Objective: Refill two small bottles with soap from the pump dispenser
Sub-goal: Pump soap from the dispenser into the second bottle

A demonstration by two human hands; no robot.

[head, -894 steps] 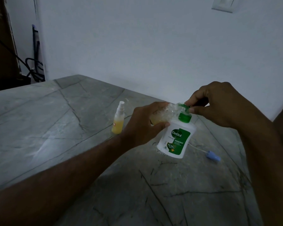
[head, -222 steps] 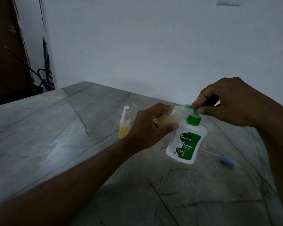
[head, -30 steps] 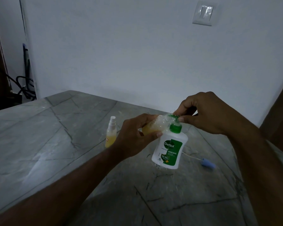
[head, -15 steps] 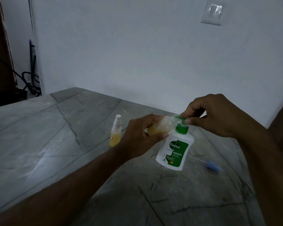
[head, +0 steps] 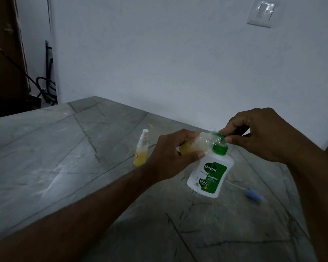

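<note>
Dim grey stone table (head: 64,167): left hand (head: 170,157) is gripping a small bottle (head: 197,144) sideways against the soap dispenser (head: 209,174), right hand (head: 261,133) pinching its pump (head: 221,138); any misalignment and soap is spilling.

The small bottle (head: 197,143) is largely covered by the left hand (head: 170,157) fingers; its mouth is indistinct. Right hand (head: 261,133) fingertips conceal the pump dispenser (head: 209,176) nozzle.
</note>
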